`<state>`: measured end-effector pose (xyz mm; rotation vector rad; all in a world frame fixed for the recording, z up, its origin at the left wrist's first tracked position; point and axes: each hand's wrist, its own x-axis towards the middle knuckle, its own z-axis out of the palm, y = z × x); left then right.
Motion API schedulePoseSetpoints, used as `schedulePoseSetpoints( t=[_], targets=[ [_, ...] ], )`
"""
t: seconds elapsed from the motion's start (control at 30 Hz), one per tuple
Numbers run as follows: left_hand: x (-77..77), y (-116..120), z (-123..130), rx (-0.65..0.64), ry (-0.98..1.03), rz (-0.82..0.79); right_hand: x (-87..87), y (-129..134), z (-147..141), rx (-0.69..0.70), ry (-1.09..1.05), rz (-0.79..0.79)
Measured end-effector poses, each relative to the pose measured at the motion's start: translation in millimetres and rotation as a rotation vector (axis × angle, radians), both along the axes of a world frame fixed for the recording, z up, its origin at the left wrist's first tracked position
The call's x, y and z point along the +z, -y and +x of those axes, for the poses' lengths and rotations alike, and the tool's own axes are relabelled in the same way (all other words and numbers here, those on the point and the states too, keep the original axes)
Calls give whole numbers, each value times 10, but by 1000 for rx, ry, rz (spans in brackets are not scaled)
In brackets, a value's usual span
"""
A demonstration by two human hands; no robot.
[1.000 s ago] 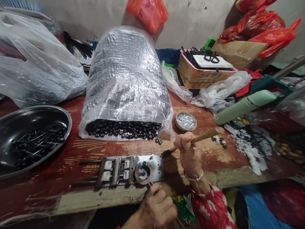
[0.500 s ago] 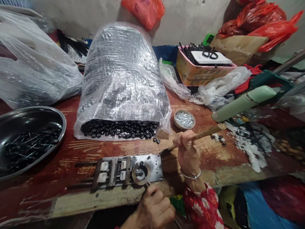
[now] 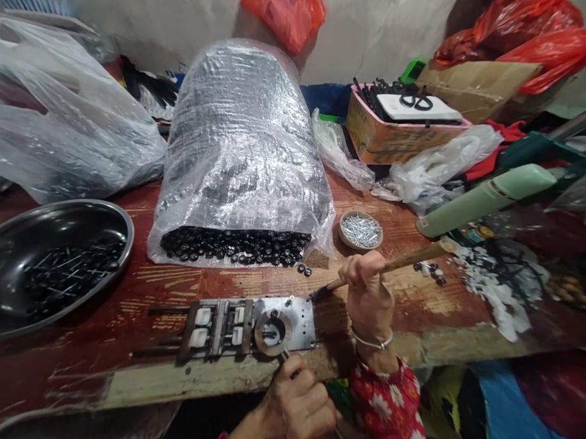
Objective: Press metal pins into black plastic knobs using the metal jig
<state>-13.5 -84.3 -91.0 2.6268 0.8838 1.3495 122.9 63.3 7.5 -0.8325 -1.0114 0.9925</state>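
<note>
Worn and reddish, the bench (image 3: 430, 304) carries a metal device (image 3: 303, 318) along its near edge, seemingly so both hands reach it easily. The left hand (image 3: 297, 402) is closed around a metal rod (image 3: 285, 355) that meets the ring (image 3: 261, 340) on the device, probably for leverage. The right hand (image 3: 370, 290) wraps a wooden handle (image 3: 414, 255) whose dark tip (image 3: 318, 293) points at the device's far right corner; whether they touch, I cannot tell. Behind, a sack (image 3: 242, 144) lies with its mouth toward the person, likely so the black caps (image 3: 236, 245) are within reach, beside a small bowl (image 3: 364, 247) of nails (image 3: 360, 230).
</note>
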Motion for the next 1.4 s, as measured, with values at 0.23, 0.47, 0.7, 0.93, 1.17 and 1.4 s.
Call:
schedulePoseSetpoints(
  t=[0.23,0.47,0.7,0.93,1.17,1.4],
  targets=[
    [6,8,-10,-12,-9,-20,3,-13,-29,-29,36,-17],
    [-46,12,-12,-37,-16,-20,-12,24,-21,-3,52,2],
    [-36,15,-14,-42,-2,-35,-18,0,-27,22,26,20],
    [-66,19,-17,-33,-42,-13,-38,-2,15,18,-10,6],
    [8,-13,-3,-14,7,13,-41,-11,30,44,-61,-11],
    [69,-35,12,11,27,28,-11,-8,5,-5,-49,-24]
  ],
)
